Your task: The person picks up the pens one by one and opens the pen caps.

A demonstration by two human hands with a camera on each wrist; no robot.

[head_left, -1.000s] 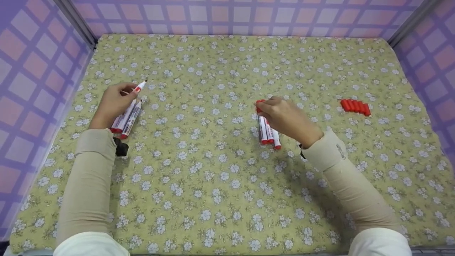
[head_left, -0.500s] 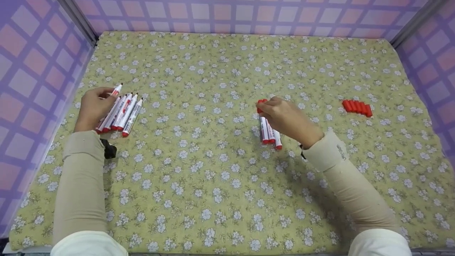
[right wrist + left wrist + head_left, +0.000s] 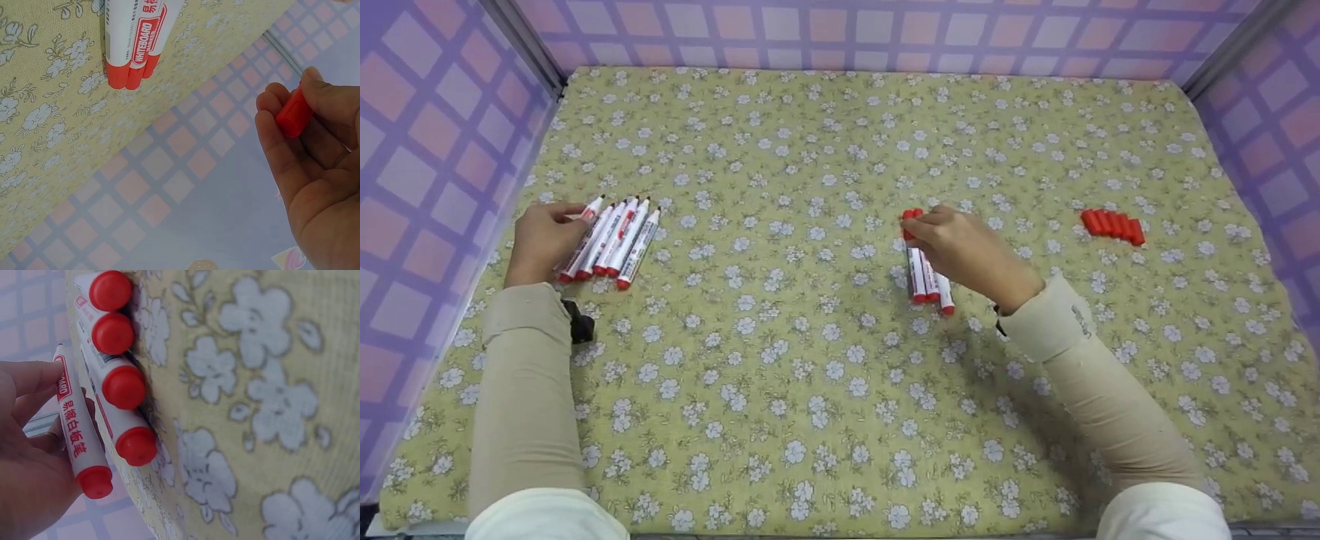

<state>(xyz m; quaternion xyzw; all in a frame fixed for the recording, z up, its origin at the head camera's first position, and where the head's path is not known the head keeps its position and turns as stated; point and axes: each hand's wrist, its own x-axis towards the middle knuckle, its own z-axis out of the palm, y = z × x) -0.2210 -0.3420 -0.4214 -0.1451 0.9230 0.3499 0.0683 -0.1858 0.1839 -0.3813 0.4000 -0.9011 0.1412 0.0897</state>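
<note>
My left hand (image 3: 542, 237) holds an uncapped red-and-white whiteboard marker (image 3: 579, 240) at the left end of a row of uncapped markers (image 3: 622, 236) lying on the floral cloth. In the left wrist view the fingers (image 3: 34, 382) curl round that marker (image 3: 77, 433), beside the row's red ends (image 3: 125, 387). My right hand (image 3: 960, 244) pinches a red cap (image 3: 910, 222) over three markers (image 3: 928, 283) lying side by side. The right wrist view has the cap (image 3: 293, 112) between thumb and fingers, with those markers (image 3: 135, 39) on the cloth.
A row of loose red caps (image 3: 1111, 225) lies at the right on the yellow-green floral cloth (image 3: 825, 375). Purple checked walls (image 3: 427, 150) close in the left, back and right sides. A black wrist camera (image 3: 580, 328) sits on the left sleeve.
My left hand has moved left and down, bringing its marker to the left end of the row, which now shows in full. The right hand has stayed in place.
</note>
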